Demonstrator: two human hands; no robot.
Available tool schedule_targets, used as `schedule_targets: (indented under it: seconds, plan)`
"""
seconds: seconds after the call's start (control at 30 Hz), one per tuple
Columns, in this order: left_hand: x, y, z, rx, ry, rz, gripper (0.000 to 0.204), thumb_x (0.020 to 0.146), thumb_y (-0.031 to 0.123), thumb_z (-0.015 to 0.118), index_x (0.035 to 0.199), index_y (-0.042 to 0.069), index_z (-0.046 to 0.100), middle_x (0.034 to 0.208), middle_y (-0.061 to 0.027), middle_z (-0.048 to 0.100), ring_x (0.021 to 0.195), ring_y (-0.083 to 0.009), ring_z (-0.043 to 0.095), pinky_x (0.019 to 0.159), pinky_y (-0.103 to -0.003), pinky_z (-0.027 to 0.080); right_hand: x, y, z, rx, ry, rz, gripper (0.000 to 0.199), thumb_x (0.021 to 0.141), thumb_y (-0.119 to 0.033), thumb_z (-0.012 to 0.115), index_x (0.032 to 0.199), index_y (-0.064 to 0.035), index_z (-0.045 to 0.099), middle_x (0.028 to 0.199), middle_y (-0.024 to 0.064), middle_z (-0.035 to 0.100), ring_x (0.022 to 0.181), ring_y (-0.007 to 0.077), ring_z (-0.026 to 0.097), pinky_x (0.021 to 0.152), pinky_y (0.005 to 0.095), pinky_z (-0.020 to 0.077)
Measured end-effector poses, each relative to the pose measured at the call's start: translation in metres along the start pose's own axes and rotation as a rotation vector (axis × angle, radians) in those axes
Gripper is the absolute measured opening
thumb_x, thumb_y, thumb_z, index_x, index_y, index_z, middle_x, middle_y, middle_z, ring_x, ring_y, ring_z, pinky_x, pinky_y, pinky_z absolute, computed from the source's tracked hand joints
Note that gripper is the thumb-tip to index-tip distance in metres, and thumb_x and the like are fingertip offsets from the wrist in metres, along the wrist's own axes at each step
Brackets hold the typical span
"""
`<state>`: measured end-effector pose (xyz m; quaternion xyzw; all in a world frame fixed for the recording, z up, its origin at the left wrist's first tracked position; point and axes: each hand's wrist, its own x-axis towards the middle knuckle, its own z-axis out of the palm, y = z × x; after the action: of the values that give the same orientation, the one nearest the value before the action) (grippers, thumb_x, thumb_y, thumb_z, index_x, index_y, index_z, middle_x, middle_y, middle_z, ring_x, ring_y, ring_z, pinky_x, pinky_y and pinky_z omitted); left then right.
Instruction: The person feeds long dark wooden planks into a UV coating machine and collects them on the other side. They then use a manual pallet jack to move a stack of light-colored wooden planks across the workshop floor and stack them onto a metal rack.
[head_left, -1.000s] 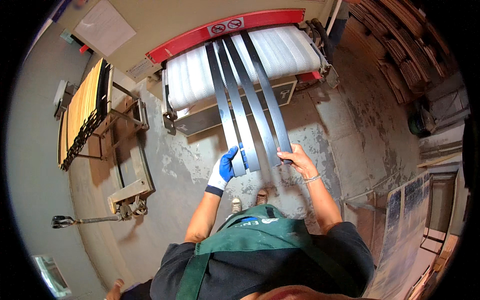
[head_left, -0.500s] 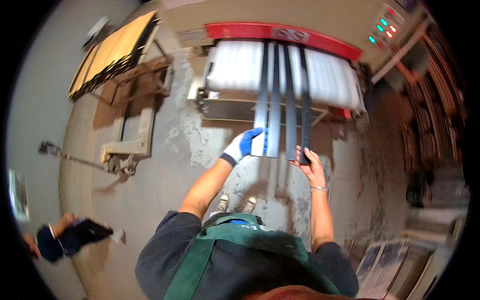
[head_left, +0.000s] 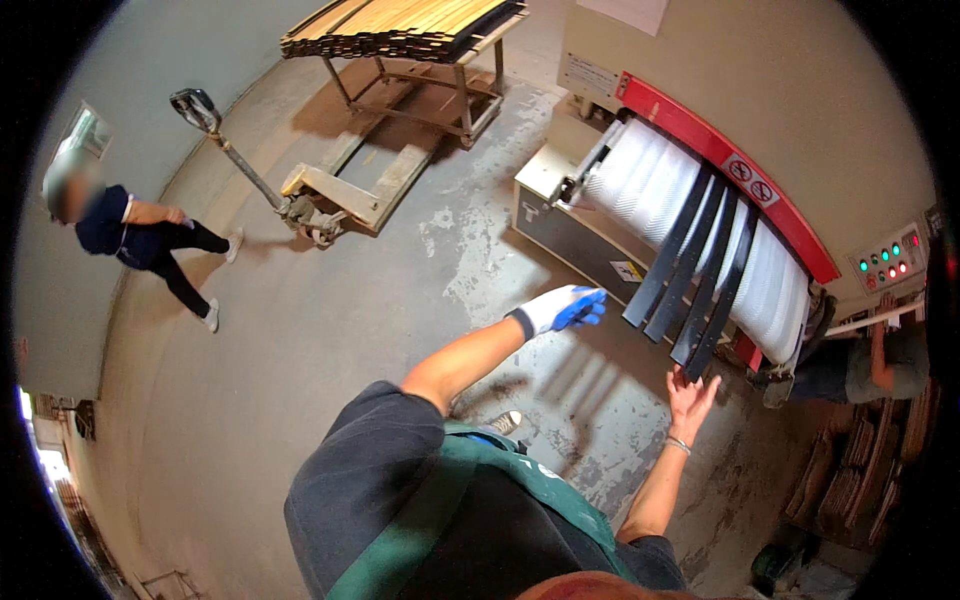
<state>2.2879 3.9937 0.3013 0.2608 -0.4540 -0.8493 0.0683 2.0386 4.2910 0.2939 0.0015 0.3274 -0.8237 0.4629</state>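
Observation:
Several long dark strips (head_left: 672, 245) lie side by side on the white ribbed rollers (head_left: 640, 182) of a machine. Their far ends run under its red guard (head_left: 810, 235), and their near ends jut out over the floor. My left hand (head_left: 562, 310), in a white glove with blue fingers, hovers just left of the strip ends. It holds nothing, and its fingers are stretched out. Bare and with a bracelet at the wrist, my right hand (head_left: 690, 403) is spread beneath the end of the rightmost strips. Its fingertips are at the strip end; whether they touch it I cannot tell.
A metal cart (head_left: 465, 110) bears a stack of yellowish, dark-edged strips (head_left: 400, 30). By it stands a pallet jack (head_left: 330, 195). One person (head_left: 130, 230) walks at the left; part of another (head_left: 885, 350) shows beyond the machine. A control panel (head_left: 887, 262) has lit buttons. Brown strips (head_left: 860, 470) are stacked at the right.
The view has turned left. My left hand has let go of the strips, and my right hand has opened from its grip on them. The strips reach further under the guard.

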Motion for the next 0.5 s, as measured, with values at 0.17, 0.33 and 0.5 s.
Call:
schedule_targets:
  seconds: [0.17, 0.33, 0.5]
  plan:
    - [-0.144, -0.081, -0.118, -0.318, 0.097, -0.051, 0.043, 0.105, 0.039, 0.052, 0.131, 0.005, 0.058, 0.124, -0.0104, 0.067, 0.107, -0.0204, 0.067, 0.089, -0.033, 0.056, -0.041, 0.057, -0.109, 0.005, 0.389, -0.054, 0.06, 0.096, -0.05, 0.063, 0.133, -0.0037, 0.055, 0.139, 0.0085, 0.06, 0.123, 0.024, 0.058, 0.102, 0.0406, 0.0496]
    - [-0.306, -0.113, -0.212, -0.327, 0.3, -0.312, 0.058, 0.107, 0.045, 0.042, 0.148, 0.004, 0.044, 0.146, -0.0152, 0.054, 0.13, -0.0268, 0.055, 0.109, -0.038, 0.043, -0.102, 0.225, -0.098, 0.072, 0.233, 0.503, 0.016, 0.091, -0.02, 0.059, 0.089, -0.0035, 0.059, 0.068, 0.0042, 0.055, 0.071, 0.0197, 0.061, 0.067, 0.0336, 0.0512]
    - [-0.425, -0.11, -0.313, -0.308, 0.427, -0.149, 0.067, 0.103, 0.052, 0.048, 0.146, 0.001, 0.046, 0.145, -0.0154, 0.055, 0.127, -0.0266, 0.059, 0.106, -0.035, 0.045, -0.063, 0.426, 0.105, -0.322, 0.273, 0.653, 0.019, 0.095, -0.02, 0.057, 0.103, -0.0035, 0.064, 0.101, 0.0095, 0.07, 0.091, 0.0244, 0.067, 0.078, 0.0396, 0.0564]
